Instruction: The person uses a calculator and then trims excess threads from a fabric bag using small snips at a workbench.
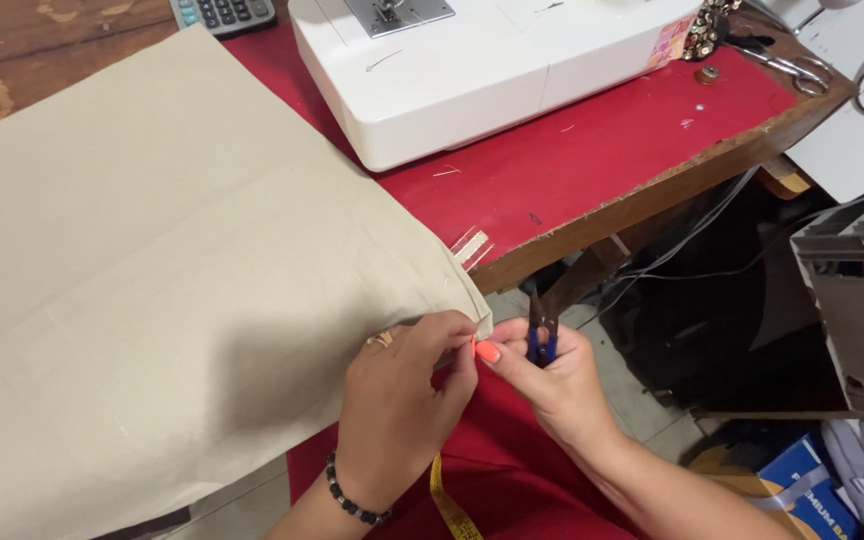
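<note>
The beige cloth [162,260] lies spread over the red surface [592,160], its corner hanging off the near edge by the white sewing machine [482,70]. The left hand [397,400] has its fingers pinched on that corner; the right hand [552,375] is clenched on blue snips [540,335], blades pointing up, just beside it. I'd say pull the corner taut and nip only the stray thread, blades clear of the weave.

Matt beige cloth [152,270]; glossy white plastic sewing machine [472,70]; worn wood table edge [652,190].
</note>
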